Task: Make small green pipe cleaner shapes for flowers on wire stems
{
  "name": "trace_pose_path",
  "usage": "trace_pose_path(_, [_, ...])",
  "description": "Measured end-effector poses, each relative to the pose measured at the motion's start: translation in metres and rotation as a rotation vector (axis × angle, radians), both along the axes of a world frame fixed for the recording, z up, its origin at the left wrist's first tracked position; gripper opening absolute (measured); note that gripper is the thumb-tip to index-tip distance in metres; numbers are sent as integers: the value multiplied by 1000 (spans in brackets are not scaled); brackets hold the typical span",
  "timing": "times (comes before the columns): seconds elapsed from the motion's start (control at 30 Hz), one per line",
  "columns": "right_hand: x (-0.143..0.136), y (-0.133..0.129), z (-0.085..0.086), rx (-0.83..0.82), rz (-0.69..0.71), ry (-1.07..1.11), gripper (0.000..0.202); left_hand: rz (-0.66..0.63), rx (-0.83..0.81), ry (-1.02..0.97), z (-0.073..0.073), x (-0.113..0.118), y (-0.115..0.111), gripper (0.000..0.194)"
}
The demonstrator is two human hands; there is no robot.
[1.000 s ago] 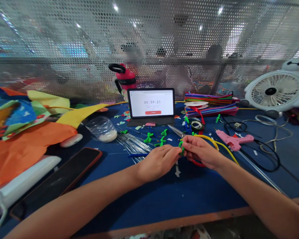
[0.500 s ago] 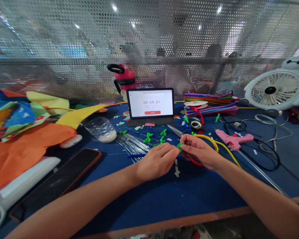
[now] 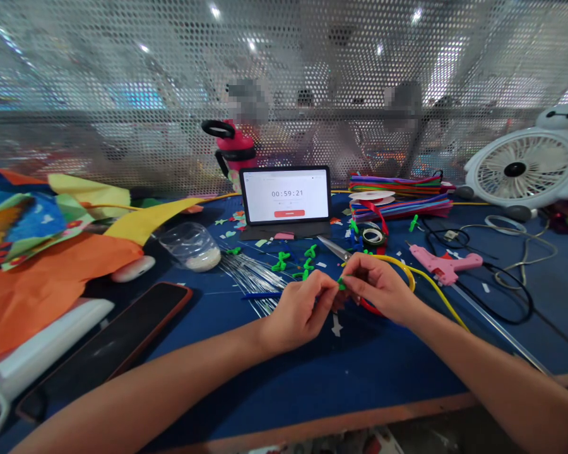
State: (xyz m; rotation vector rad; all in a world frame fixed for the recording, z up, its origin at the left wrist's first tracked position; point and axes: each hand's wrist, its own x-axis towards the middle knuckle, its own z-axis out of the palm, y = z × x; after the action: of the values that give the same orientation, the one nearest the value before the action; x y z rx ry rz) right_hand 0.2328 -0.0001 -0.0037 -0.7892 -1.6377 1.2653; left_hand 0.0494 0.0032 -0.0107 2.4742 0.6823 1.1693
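Between my fingertips is a short piece of green pipe cleaner (image 3: pixel 341 284), mostly covered by the fingers. My left hand (image 3: pixel 303 310) pinches it from the left, and my right hand (image 3: pixel 379 289) pinches it from the right. Just beyond the hands lie several twisted green pipe cleaner pieces (image 3: pixel 281 261) on the blue tabletop (image 3: pixel 265 384). Scissors (image 3: pixel 334 248) lie with the blades pointing away, their red and yellow handles partly behind my right hand. A blue pipe cleaner (image 3: pixel 262 295) and a bundle of thin silver wires (image 3: pixel 250 277) are near my left hand.
A tablet (image 3: pixel 286 197) showing a timer stands at the back. Right are a pink glue gun (image 3: pixel 447 263), pipe cleaner bundles (image 3: pixel 402 208) and a white fan (image 3: pixel 520 167). Left are a clear plastic cup (image 3: pixel 189 246), a phone (image 3: pixel 113 340) and orange paper (image 3: pixel 52 290). A pink bottle (image 3: pixel 236 151) stands behind.
The green loop between my hands has turned and now shows as a smaller bit. My left fingers have shifted their pinch, with the thumb now more in view.
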Motion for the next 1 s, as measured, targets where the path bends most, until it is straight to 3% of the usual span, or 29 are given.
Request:
trace_pose_path(0.2, [-1,-8,-1,149,-142,-103,17,-44,-282,-117,-4,4,-3,6])
trace_pose_path(0.33, [0,-8,-1,182,-147,-157,16,-145,-547,-214,-5,6,-2,7])
trace_pose_path(0.67, [2,-7,2,157,-124,-167,16,-235,-1052,-408,3,14,0,23])
trace_pose_path(0.83, [3,-5,2,103,-132,-164,21,-257,-1094,-405,1,14,1,26])
trace_pose_path(1.0, [1,-2,1,-55,-60,9,25,-247,-956,-359,-2,14,1,24])
